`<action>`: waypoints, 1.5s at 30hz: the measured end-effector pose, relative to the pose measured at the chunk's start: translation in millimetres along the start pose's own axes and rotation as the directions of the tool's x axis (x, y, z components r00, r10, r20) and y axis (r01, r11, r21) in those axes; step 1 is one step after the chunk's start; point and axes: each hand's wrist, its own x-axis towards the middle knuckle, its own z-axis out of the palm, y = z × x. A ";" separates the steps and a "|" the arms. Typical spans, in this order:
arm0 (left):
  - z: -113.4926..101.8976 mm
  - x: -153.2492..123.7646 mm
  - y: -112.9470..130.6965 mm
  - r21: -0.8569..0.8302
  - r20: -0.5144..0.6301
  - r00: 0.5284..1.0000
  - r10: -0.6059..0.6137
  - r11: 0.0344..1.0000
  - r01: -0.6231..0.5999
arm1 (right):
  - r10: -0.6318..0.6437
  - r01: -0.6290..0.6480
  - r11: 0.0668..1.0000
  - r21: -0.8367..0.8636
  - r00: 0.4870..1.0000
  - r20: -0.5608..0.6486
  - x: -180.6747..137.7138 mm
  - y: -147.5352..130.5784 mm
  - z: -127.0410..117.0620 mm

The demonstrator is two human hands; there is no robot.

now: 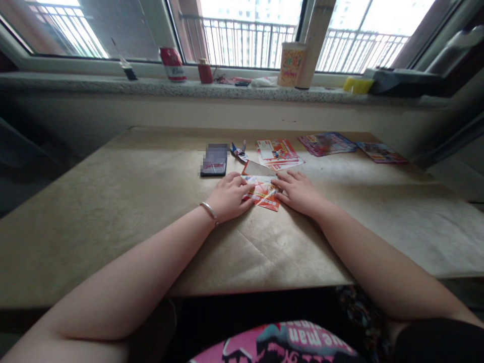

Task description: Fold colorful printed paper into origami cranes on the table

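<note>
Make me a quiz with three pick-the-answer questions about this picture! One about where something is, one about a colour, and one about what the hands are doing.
1. Where does the dark phone lie?
A. On the windowsill
B. On the table, just beyond the left hand
C. Under the table

2. What colour is the bracelet on the left wrist?
A. Silver
B. Green
C. Black

3. What are the two hands doing?
A. Both raised in the air
B. Holding the phone
C. Pressing flat on a folded colourful paper

Answers:
1. B: the phone rests on the table, a little past the left hand.
2. A: a thin silver band circles that wrist.
3. C: the left hand and the right hand lie palm-down on the red-and-white folded paper between them.
</note>
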 end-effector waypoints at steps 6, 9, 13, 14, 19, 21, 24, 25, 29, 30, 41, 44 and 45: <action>-0.6 1.5 -3.9 -0.095 0.048 0.999 0.007 0.995 -0.003 | -0.042 0.046 0.997 0.063 0.997 -0.068 0.9 -1.5 -2.0; 0.7 3.3 -5.5 -0.152 0.089 0.996 0.019 0.988 -0.005 | -0.087 0.095 0.991 0.095 0.993 -0.076 -0.8 -9.8 -6.3; 1.8 4.4 -6.4 -0.166 0.153 0.988 0.027 0.986 -0.001 | -0.143 0.156 0.978 0.142 0.985 -0.096 -1.4 -10.4 -5.6; 1.1 4.2 -6.3 -0.155 0.165 0.986 0.029 0.988 -0.003 | -0.154 0.168 0.974 0.153 0.983 -0.100 -1.1 -8.2 -4.3; -6.2 3.2 -6.4 -0.099 0.157 0.985 0.071 0.993 -0.056 | -0.183 0.202 0.962 0.182 0.976 -0.117 1.0 3.5 1.4; -9.3 3.4 -6.5 -0.071 0.123 0.989 0.088 0.994 -0.080 | -0.166 0.184 0.966 0.179 0.980 -0.110 1.5 4.8 0.9; -13.8 3.7 -5.8 -0.013 0.059 0.990 0.128 0.992 -0.127 | -0.142 0.156 0.975 0.161 0.985 -0.095 1.5 4.5 -1.5; -15.1 3.8 -5.4 -0.001 0.041 0.988 0.148 0.989 -0.148 | -0.130 0.144 0.977 0.155 0.987 -0.092 1.4 4.5 -2.3; -17.7 3.8 -4.4 -0.025 0.002 0.969 0.248 0.968 -0.248 | -0.083 0.093 0.986 0.138 0.993 -0.079 1.0 6.6 -3.0; -17.5 3.8 -4.3 -0.040 -0.003 0.964 0.265 0.963 -0.265 | -0.079 0.089 0.986 0.138 0.994 -0.073 1.0 7.5 -2.6; -2.0 1.7 -9.6 0.008 0.114 0.992 0.062 0.998 -0.064 | -0.072 0.080 0.976 0.205 0.996 -0.047 4.8 20.1 10.7; 0.1 0.5 -10.7 -0.004 0.163 0.987 0.006 1.000 -0.005 | -0.075 0.104 0.971 0.214 0.987 -0.143 6.0 20.2 10.8; -0.3 0.0 -10.1 0.007 0.157 0.988 -0.001 1.000 0.000 | -0.093 0.133 0.966 0.223 0.979 -0.184 6.3 19.2 9.6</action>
